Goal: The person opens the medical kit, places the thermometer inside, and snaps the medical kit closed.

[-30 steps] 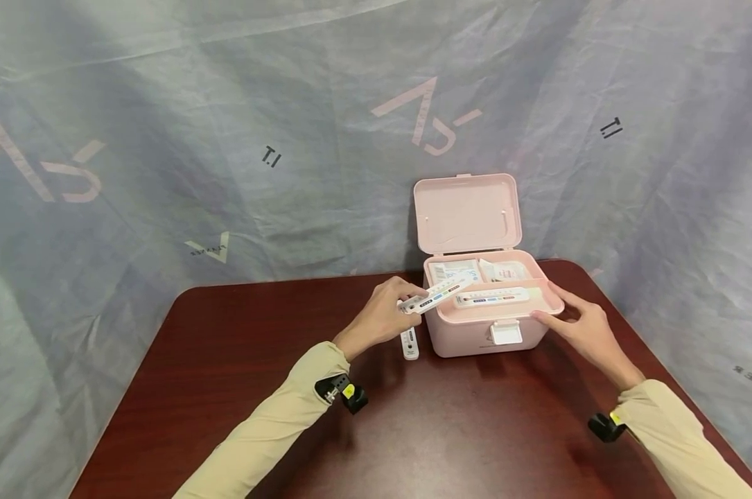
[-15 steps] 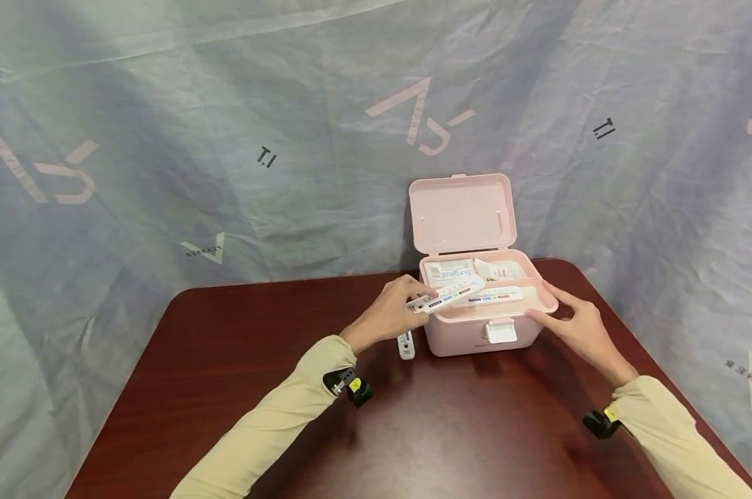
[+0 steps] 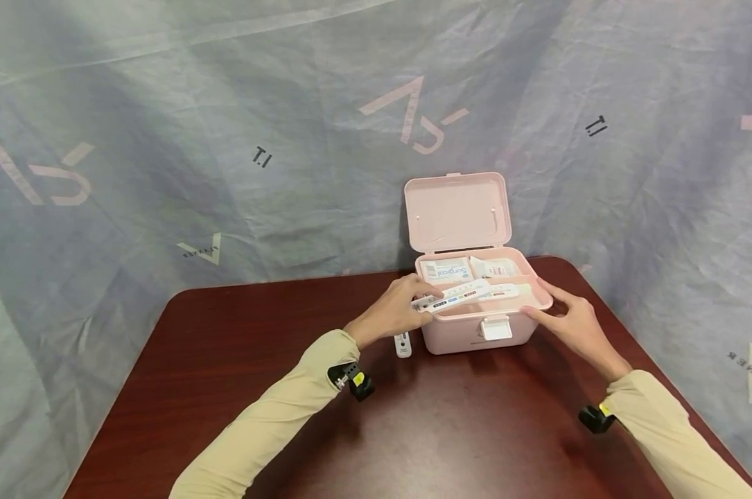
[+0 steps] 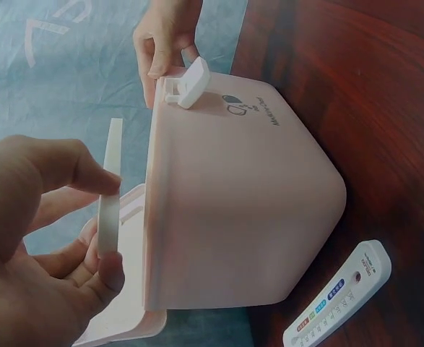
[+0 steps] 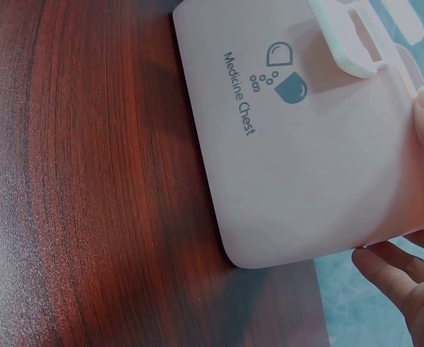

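A pink medicine chest stands with its lid raised; "Medicine Chest" is printed on its front in the right wrist view. My left hand pinches a white thermometer strip between thumb and fingers, slanted above the front compartment. Another thermometer lies in that compartment, partly covered by the held one in the head view. On the table, left of the chest, a third thermometer lies flat. My right hand grips the chest's front right corner, thumb at the front rim and fingers on the side.
Behind a divider, the chest's tray holds a packet marked "Surgical" and a white packet. A white latch sticks out at the front. The dark red table ends at a grey curtain.
My left hand has carried the thermometer to the right, farther over the chest. My right hand keeps its grip on the corner. The head view has shifted slightly.
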{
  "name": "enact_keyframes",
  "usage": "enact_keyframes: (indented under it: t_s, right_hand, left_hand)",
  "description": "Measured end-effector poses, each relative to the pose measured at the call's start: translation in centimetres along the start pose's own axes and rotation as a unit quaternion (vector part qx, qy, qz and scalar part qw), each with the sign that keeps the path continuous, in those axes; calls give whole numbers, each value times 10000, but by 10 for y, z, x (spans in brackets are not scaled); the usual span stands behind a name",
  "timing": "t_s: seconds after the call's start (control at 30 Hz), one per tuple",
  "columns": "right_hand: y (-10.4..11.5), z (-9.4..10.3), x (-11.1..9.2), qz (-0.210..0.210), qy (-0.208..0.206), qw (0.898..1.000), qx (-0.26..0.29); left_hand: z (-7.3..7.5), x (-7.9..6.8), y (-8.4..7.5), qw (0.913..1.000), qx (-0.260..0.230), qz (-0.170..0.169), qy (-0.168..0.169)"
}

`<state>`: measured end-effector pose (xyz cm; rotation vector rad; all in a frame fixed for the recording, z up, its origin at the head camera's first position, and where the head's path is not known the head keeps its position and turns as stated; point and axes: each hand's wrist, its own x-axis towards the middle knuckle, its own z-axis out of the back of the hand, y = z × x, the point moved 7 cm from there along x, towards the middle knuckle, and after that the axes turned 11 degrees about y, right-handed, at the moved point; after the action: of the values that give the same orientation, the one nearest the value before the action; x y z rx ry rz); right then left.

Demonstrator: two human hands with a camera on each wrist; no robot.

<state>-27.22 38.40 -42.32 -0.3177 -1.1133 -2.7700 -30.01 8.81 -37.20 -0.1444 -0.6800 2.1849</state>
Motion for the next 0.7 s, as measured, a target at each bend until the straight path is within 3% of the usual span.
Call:
enact_keyframes:
  t_s: [0.7]
  right_hand:
    - [-1, -2, 0, 90, -72, 9999, 51]
  left_hand:
    - [-8, 19, -6, 9993, 115, -172, 310]
